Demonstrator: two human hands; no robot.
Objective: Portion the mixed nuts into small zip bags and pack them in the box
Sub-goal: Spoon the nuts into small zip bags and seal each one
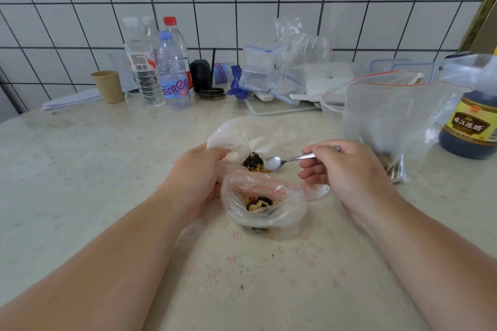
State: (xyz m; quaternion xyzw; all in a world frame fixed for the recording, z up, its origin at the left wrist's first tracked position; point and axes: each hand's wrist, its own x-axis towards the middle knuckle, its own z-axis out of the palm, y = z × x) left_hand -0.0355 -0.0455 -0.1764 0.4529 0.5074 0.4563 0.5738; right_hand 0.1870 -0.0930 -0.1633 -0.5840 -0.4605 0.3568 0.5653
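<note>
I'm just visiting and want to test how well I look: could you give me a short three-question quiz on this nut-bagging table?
1. True or false: the right hand holds a fork.
2. What lies in the small zip bag? A) rice B) mixed nuts C) nothing
3. Which hand grips the plastic beside the nut pile?

Key: 1. False, it holds a spoon. 2. B. 3. The left hand.

Bare table [88, 169] left; bottles [172, 72] behind
</note>
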